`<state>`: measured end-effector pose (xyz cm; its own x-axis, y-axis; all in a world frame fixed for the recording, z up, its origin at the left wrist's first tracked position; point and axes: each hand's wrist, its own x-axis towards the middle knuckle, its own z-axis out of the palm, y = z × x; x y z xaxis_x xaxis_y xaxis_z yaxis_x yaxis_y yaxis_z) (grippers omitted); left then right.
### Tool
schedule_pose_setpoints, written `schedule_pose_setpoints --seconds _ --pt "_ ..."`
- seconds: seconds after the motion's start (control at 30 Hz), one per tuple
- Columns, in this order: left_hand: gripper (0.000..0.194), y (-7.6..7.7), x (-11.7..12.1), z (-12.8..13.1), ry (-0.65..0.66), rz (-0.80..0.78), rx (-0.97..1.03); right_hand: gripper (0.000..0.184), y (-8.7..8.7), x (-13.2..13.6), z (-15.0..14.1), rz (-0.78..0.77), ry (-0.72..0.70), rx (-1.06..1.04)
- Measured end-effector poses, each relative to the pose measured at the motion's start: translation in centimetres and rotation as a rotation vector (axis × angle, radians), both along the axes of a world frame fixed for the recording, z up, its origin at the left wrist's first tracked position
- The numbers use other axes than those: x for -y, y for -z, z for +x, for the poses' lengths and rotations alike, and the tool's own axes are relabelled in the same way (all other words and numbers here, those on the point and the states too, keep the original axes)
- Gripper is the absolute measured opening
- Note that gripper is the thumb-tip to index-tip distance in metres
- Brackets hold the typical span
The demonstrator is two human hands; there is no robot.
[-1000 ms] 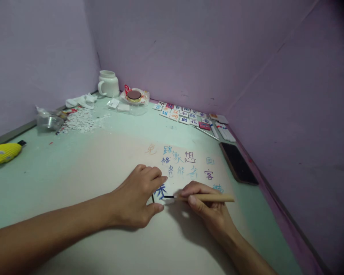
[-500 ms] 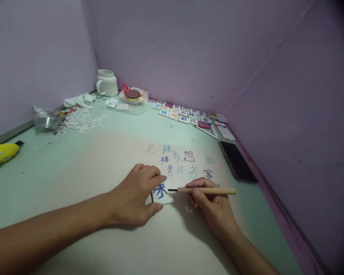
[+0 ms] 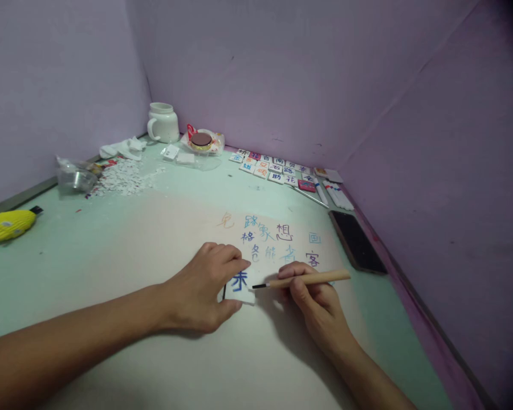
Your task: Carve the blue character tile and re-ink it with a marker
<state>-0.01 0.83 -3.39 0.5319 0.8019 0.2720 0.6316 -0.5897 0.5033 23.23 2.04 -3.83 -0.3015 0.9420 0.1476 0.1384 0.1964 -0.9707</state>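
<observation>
My left hand (image 3: 211,287) grips a small white tile (image 3: 244,295) flat on the table, thumb at its near edge and fingers at its far edge. A blue character is drawn on the tile, and its right edge looks notched. My right hand (image 3: 314,299) holds a carving knife (image 3: 312,278) with a pale wooden handle, pen-fashion. Its dark, narrow tip points left and meets, or nearly meets, the tile's right side; exact contact is unclear. My left fingers hide part of the tile.
Coloured characters mark the table (image 3: 154,239) beyond my hands. A phone (image 3: 357,241) lies right. Several lettered tiles (image 3: 276,168), a white mug (image 3: 164,123), plastic packaging (image 3: 202,142) and white shavings (image 3: 126,177) stand farther back. A yellow object (image 3: 9,225) lies left.
The knife's handle end has risen slightly and its tip tilts lower. The tile has turned a little between my left fingers. The camera view has shifted slightly.
</observation>
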Motion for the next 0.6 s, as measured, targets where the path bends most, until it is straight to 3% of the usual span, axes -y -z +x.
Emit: schedule_pose_setpoints --seconds 0.23,0.4,0.6 --pt "0.038 -0.8 0.0 0.0 0.015 -0.071 -0.027 0.022 0.0 0.5 -0.7 0.101 -0.005 0.019" --pt "0.035 -1.2 0.0 0.0 0.027 -0.098 -0.051 0.022 -0.2 0.5 -0.8 0.056 -0.016 -0.033" --pt "0.039 -0.4 -0.1 0.0 0.012 -0.048 -0.009 0.011 -0.7 1.5 -1.7 0.005 0.198 -0.035"
